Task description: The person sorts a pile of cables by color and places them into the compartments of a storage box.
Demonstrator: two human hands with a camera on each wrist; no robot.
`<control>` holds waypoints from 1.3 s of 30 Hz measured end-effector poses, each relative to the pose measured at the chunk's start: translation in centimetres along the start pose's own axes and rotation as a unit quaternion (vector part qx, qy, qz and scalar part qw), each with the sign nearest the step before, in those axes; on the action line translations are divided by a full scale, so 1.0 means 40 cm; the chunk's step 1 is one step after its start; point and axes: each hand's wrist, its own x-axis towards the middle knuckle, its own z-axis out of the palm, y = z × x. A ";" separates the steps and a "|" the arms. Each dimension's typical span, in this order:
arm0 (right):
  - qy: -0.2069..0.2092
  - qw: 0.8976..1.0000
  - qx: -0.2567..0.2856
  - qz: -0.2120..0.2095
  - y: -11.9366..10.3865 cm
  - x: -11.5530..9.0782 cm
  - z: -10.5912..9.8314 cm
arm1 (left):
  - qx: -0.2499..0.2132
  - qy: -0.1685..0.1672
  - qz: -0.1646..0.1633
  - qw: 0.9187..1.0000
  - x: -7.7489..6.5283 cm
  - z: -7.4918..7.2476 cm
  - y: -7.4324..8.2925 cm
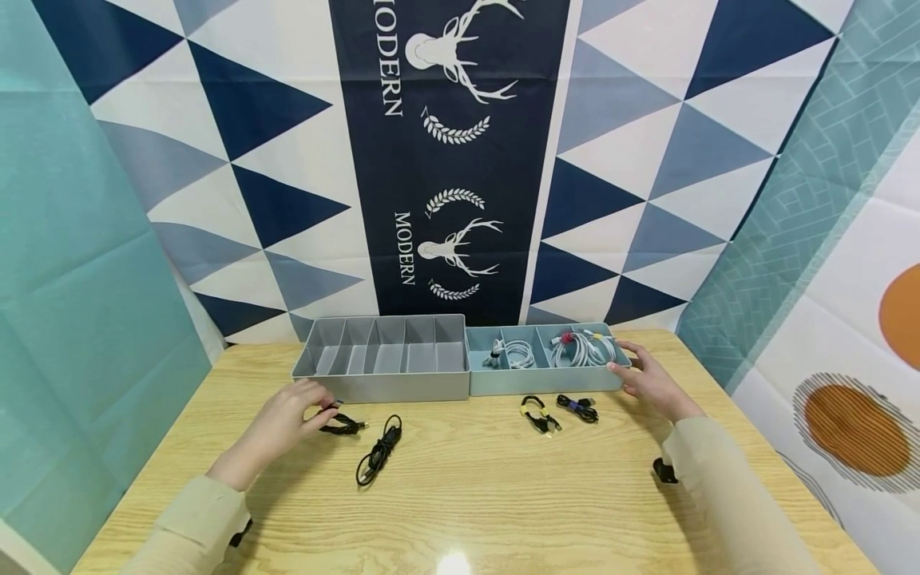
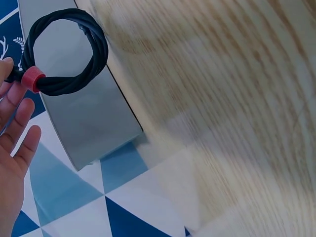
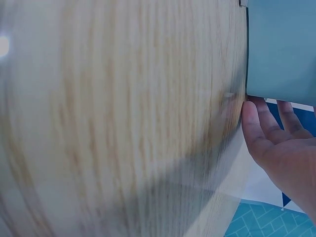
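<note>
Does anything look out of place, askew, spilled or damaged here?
Yes: on the navy backdrop panel with white deer prints, the word MODERN runs sideways, as if hung turned. No spill or damage shows; the grey rectangular divided tray and pale-blue rectangular divided tray stand upright.

Black cable point(image 2: 71, 85), red strap point(image 2: 33, 79), grey box point(image 1: 398, 389)

Bright, fairly even light filled the head view; white glare point(image 1: 453, 563) shone toward the near edge of the table point(image 1: 467, 487), soft shadows point(image 1: 276, 479) beside both sleeves point(image 1: 190, 515). Wrist views looked hazier, the black cable point(image 2: 100, 47) crisper than the smeared wood grain.
</note>
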 end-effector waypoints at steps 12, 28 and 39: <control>0.001 1.000 -0.008 0.001 0.005 0.003 -0.003 | -0.007 0.005 -0.001 1.000 0.013 -0.008 -0.004; -0.008 1.000 -0.003 -0.007 0.007 0.005 -0.003 | -0.003 0.004 -0.007 1.000 0.054 -0.037 0.004; -0.002 1.000 -0.012 -0.008 0.002 0.002 -0.001 | 0.007 -0.019 -0.017 1.000 0.101 -0.065 0.024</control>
